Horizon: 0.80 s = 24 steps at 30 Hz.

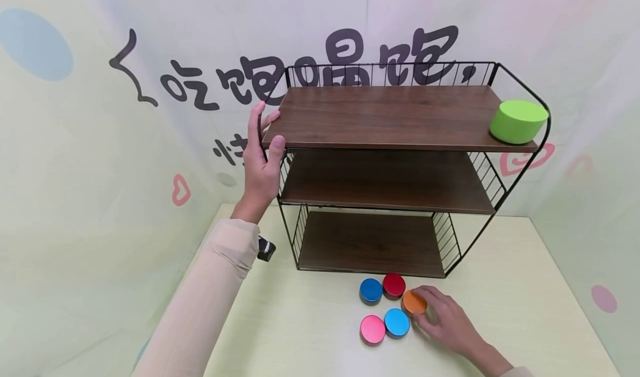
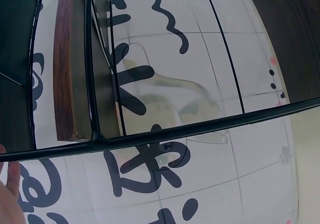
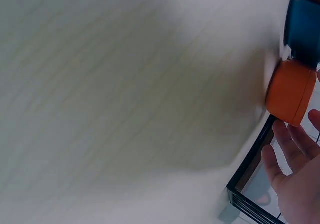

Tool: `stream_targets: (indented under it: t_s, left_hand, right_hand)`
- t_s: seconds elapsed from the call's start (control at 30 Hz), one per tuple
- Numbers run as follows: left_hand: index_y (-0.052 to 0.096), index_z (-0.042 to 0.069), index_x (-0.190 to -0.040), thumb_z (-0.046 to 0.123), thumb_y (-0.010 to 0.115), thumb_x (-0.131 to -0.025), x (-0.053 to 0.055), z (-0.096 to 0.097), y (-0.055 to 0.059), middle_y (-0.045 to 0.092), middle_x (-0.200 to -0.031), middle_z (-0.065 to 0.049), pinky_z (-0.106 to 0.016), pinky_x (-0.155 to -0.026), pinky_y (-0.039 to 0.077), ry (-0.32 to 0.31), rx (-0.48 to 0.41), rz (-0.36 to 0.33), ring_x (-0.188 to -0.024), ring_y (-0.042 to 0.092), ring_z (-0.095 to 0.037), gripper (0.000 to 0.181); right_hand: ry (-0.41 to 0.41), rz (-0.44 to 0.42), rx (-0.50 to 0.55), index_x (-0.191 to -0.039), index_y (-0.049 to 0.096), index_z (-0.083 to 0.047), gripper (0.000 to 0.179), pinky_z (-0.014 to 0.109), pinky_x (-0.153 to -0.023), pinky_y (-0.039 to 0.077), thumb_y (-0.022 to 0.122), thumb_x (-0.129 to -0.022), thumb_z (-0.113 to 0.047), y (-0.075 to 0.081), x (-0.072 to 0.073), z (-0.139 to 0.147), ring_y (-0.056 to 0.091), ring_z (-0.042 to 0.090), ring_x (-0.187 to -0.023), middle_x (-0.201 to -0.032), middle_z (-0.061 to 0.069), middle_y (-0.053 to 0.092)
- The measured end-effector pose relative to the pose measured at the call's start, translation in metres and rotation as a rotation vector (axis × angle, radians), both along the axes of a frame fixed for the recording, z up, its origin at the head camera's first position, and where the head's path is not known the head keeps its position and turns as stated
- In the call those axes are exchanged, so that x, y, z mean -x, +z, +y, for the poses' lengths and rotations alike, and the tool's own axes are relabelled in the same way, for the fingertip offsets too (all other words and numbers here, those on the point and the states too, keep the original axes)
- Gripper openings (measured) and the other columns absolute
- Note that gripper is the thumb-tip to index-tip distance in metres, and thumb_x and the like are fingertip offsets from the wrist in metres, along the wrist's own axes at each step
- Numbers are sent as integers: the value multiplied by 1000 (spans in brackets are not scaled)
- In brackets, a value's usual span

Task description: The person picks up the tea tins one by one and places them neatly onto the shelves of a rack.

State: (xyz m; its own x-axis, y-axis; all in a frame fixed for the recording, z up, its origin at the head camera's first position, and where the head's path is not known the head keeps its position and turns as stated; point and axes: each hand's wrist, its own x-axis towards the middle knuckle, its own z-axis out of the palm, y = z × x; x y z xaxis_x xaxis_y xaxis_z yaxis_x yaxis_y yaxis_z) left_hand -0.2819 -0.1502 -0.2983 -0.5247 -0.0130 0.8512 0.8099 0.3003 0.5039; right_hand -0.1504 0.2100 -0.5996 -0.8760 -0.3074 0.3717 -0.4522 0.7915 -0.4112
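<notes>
On the table stands a three-tier rack [image 1: 385, 119] with dark wood boards and black wire sides. My left hand [image 1: 262, 169] holds its upper left side, thumb at the front by the top board and fingers around the side rail. In the left wrist view, only a bit of that hand [image 2: 11, 196] shows beside the black rail [image 2: 185, 130]. My right hand [image 1: 450, 322] pinches a round orange tin [image 1: 414, 303] in front of the rack. In the right wrist view, its fingertips [image 3: 279, 129] are right at the tin's side.
Close to the orange tin are a light blue tin [image 1: 397, 322], a pink tin [image 1: 373, 329], a red tin [image 1: 394, 285] and a dark blue tin [image 1: 371, 291]. A green round block [image 1: 519, 121] sits at the top board's right end. Printed cloth walls [image 1: 100, 199] surround the table.
</notes>
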Motion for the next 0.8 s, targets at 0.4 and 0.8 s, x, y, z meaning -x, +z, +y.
stream_targets:
  t_s: [0.4, 0.8]
  left_hand:
    - [32, -10, -145, 5, 49, -98, 0, 0, 0, 54, -134, -29, -32, -103, 35, 8, 0, -13, -126, 51, -35, 52]
    - [35, 6, -151, 36, 52, -101, 30, -13, -23, 58, -137, -13, -33, -103, 36, 6, -4, 3, -129, 51, -20, 60]
  right_hand:
    - [-20, 5, -39, -120, 68, -11, 54, 45, -80, 54, 88, -71, -23, -5, 0, -2, 65, 23, -99, -117, 3, 65]
    - [-23, 9, -20, -121, 67, -10, 55, 46, -81, 56, 88, -71, -21, 3, -2, 0, 65, 25, -100, -116, 5, 65]
